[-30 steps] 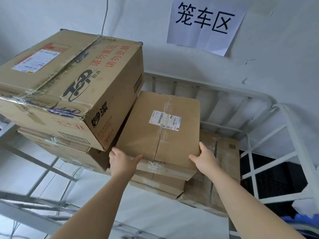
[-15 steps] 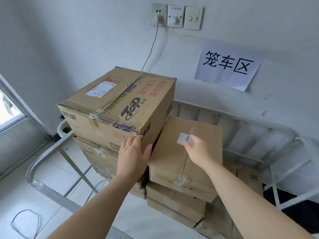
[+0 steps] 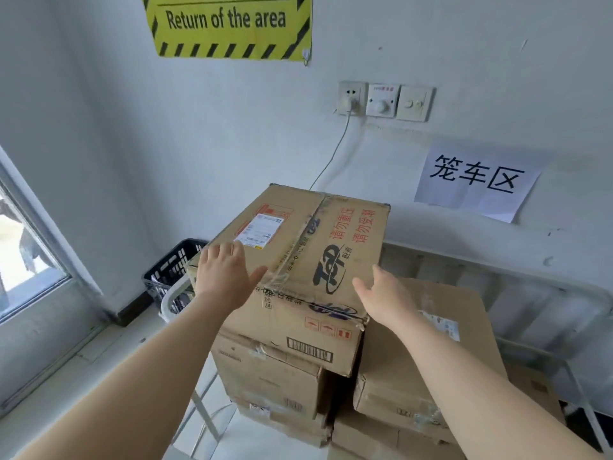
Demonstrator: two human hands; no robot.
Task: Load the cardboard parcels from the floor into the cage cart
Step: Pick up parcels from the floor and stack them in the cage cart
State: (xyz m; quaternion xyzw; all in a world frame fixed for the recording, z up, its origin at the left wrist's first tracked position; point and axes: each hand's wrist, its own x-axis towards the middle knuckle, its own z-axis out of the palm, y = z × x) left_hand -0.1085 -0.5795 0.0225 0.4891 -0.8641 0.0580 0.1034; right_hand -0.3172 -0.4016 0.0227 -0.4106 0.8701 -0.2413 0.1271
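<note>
Centre of frame: the top parcel (image 3: 308, 247) crowns a stack inside the cage cart (image 3: 166, 298); the lower parcels (image 3: 265, 370) are partly hidden beneath it and cut off at the bottom edge. The left hand (image 3: 225, 277) lies flat on its lid, the right hand (image 3: 384, 295) at its right edge, fingers straight; both grips released.

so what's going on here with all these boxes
A person is loading parcels into a white metal cage cart against the wall. Their left hand lies flat on top of the large printed brown cardboard box, which tops the left stack, and their right hand is open at its near right corner. A plain brown cardboard box tops a lower stack beside it.
</note>
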